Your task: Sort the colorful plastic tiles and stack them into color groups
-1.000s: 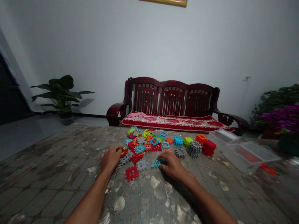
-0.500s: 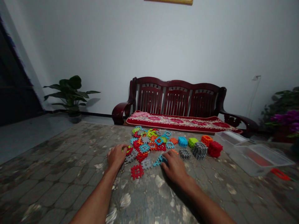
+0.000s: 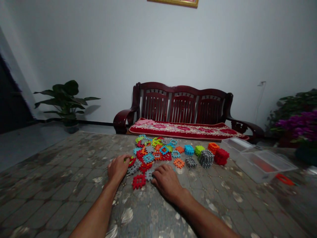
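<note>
My left hand [image 3: 119, 169] is at the left edge of a loose pile of plastic waffle blocks [image 3: 148, 158]. Its curled fingers close on a lime-green waffle block [image 3: 127, 160], beside a red one. Palm down, my right hand [image 3: 166, 181] lies at the near side of the pile. Its thumb and fingers are drawn together at the right edge of a grey waffle block [image 3: 148, 175], and the palm hides the tabletop beneath. A red waffle block [image 3: 139, 181] lies flat between the hands, touching or very near the grey one.
Right of the pile stand stacks sorted by colour: blue [image 3: 189, 150], lime-green [image 3: 199, 150], grey [image 3: 206, 159], orange [image 3: 213, 147] and red [image 3: 221, 157]. Clear plastic boxes [image 3: 264, 165] are farther right. A wooden bench [image 3: 184, 102] stands behind the patterned table [image 3: 81, 172].
My right hand has moved left from the blue pieces to the grey block, uncovering an orange block. My left hand stays at the lime-green block. The camera view has shifted slightly right.
</note>
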Demonstrator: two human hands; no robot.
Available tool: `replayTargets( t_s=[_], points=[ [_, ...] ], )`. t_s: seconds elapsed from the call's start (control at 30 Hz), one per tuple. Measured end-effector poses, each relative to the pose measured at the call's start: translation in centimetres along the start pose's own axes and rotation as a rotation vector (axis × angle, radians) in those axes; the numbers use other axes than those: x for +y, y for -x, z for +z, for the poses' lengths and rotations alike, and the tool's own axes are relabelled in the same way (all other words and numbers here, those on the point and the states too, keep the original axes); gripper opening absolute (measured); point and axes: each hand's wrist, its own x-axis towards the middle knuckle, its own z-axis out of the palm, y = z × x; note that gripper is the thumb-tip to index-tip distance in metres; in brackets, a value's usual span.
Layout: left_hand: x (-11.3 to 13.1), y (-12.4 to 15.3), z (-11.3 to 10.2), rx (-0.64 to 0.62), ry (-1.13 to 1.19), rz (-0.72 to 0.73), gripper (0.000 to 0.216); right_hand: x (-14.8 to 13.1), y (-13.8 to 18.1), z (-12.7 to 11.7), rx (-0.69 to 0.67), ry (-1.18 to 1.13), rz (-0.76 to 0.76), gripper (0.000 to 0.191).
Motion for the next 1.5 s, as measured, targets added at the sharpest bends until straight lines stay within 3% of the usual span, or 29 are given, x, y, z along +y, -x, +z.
replayTargets(
  t_s=[0.2,0.37,0.43,0.63,0.83,0.97,1.13,1.27,1.37,1.5],
  points=[
    [-0.1,-0.1,0.1,0.013,0.0,0.007,0.034,2.0,0.0,-1.4,0.147,-0.071,0.277,0.033],
    [0.1,0.1,-0.1,-0.001,-0.003,0.002,0.035,4.7,0.2,-3.3,0.021,-0.182,0.411,0.041],
    [0.2,0.2,-0.3,-0.01,-0.004,-0.004,0.035,5.4,0.4,-3.5,0.047,-0.176,0.442,0.037],
    [0.6,0.5,-0.7,-0.025,0.002,-0.005,0.035,5.2,1.2,-2.8,0.131,-0.195,0.429,0.031],
    [0.6,0.5,-0.7,-0.003,0.009,-0.007,0.033,3.7,1.0,-2.4,0.071,0.026,0.465,0.041],
    [0.5,0.5,-0.6,0.0,0.011,-0.004,0.034,3.3,0.6,-2.1,0.045,0.077,0.454,0.035],
    [0.2,0.4,-0.3,0.027,0.018,0.015,0.033,3.8,0.7,-1.5,0.097,0.032,0.455,0.031],
    [-0.1,0.0,0.0,0.014,-0.004,0.012,0.033,3.9,1.0,-1.1,0.157,-0.092,0.484,0.042],
    [-0.2,-0.2,0.0,-0.005,-0.031,0.009,0.036,4.4,0.9,-1.8,0.205,-0.183,0.506,0.052],
    [-0.5,-0.5,0.2,-0.018,-0.037,0.014,0.037,7.5,1.4,-4.8,0.375,-0.222,0.551,0.06]
  ],
)
